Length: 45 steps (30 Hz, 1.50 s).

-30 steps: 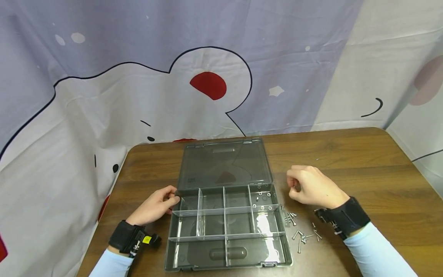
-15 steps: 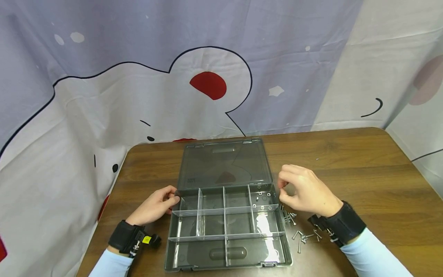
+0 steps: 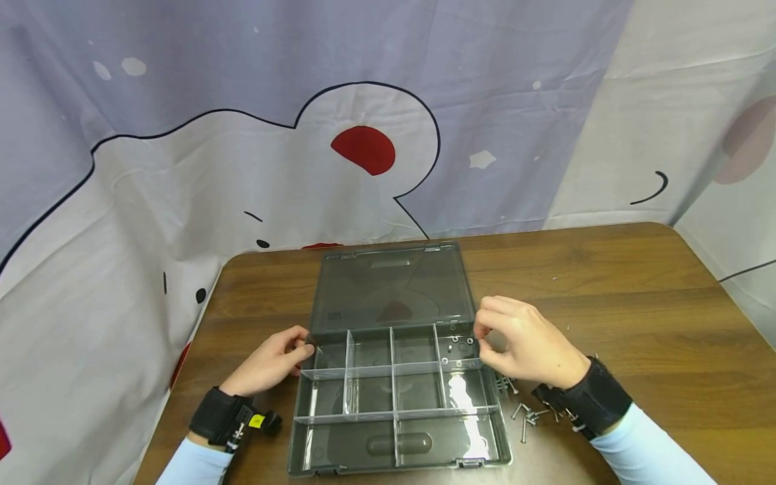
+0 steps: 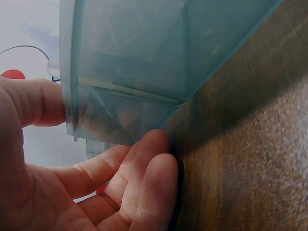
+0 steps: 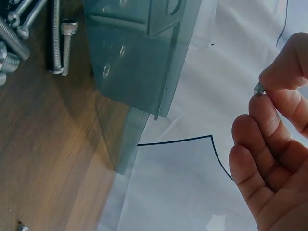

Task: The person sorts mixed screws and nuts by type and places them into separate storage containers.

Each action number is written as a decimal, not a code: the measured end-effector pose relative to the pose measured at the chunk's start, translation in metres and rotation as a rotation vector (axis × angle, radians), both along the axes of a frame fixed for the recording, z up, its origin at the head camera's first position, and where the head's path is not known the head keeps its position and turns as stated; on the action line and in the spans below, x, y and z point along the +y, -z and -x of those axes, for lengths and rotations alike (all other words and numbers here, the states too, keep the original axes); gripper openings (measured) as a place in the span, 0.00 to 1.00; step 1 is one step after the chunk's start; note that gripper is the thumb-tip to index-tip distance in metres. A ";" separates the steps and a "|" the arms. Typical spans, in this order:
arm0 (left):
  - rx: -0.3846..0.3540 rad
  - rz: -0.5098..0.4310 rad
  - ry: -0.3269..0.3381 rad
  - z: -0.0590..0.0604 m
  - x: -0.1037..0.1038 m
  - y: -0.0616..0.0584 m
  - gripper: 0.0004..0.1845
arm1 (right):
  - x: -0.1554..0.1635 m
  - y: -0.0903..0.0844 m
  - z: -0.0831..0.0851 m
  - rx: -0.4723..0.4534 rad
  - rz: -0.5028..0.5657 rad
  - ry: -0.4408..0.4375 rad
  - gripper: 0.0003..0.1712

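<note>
Your right hand (image 3: 529, 343) pinches 1 small metal part (image 5: 259, 88), probably a nut, just above the organizer box's (image 3: 397, 397) far-right compartment (image 3: 461, 345), directly below. Your left hand (image 3: 273, 360) grips the box's far-left corner. Loose screws (image 3: 533, 412) lie on the table (image 3: 636, 303), right of the box.

Small metal piece (image 5: 259, 88) pinched at the right hand's (image 3: 526, 342) fingertips: too small for its kind to be told; hidden in the head view. Small parts (image 3: 459, 346) in the far right compartment of the organizer box (image 3: 397, 397): too tiny to be identified. Left hand (image 3: 273, 359) fingers partly hidden behind the box's left wall. Screws (image 5: 57, 43) beside the box cut off by the right wrist picture's top edge.
</note>
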State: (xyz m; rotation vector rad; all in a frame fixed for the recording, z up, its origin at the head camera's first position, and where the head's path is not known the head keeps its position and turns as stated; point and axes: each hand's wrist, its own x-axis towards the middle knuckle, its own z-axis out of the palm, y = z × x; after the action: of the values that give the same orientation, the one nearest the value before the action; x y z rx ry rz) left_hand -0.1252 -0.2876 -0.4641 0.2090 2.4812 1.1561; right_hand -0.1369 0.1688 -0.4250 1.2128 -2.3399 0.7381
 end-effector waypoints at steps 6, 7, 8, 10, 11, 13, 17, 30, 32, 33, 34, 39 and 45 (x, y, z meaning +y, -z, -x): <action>0.000 -0.006 0.006 0.001 0.000 0.001 0.15 | 0.001 -0.002 -0.007 -0.120 -0.192 0.022 0.47; 0.000 -0.008 0.007 0.001 0.000 0.001 0.15 | 0.001 -0.002 -0.008 -0.141 -0.238 0.030 0.56; 0.000 -0.009 0.008 0.001 0.000 0.001 0.16 | 0.000 -0.002 -0.009 -0.156 -0.277 0.039 0.61; 0.001 -0.010 0.008 0.001 -0.001 0.001 0.16 | 0.000 -0.001 -0.010 -0.169 -0.327 0.051 0.64; 0.002 -0.010 0.008 0.001 -0.001 0.001 0.16 | 0.001 0.000 -0.011 -0.171 -0.336 0.055 0.64; 0.001 -0.008 0.006 0.001 -0.001 0.001 0.16 | 0.002 0.000 -0.010 -0.168 -0.343 0.065 0.65; 0.002 -0.005 0.004 0.001 -0.001 0.001 0.15 | 0.007 0.001 -0.007 -0.158 -0.331 0.078 0.63; 0.001 -0.009 0.008 0.000 0.000 0.000 0.14 | 0.045 0.006 0.023 -0.254 -0.321 0.211 0.54; 0.001 -0.012 0.008 0.000 0.000 0.000 0.14 | 0.053 0.008 0.028 -0.261 -0.318 0.247 0.52; 0.002 -0.014 0.009 0.000 0.000 0.000 0.13 | 0.057 0.009 0.030 -0.264 -0.318 0.267 0.52; 0.003 -0.014 0.010 0.000 0.000 0.000 0.13 | 0.062 0.011 0.033 -0.270 -0.319 0.287 0.51; 0.000 -0.016 0.008 0.000 0.001 -0.001 0.13 | 0.083 0.018 0.044 -0.332 -0.313 0.393 0.46; 0.006 -0.031 0.016 -0.001 0.001 -0.003 0.15 | 0.106 0.030 0.056 -0.370 -0.353 0.473 0.42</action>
State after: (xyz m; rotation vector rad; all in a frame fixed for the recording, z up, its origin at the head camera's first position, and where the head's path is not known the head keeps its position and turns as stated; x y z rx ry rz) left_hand -0.1244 -0.2861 -0.4614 0.2409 2.4638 1.1904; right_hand -0.1927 0.2747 -0.4548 0.6219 -3.0031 0.4194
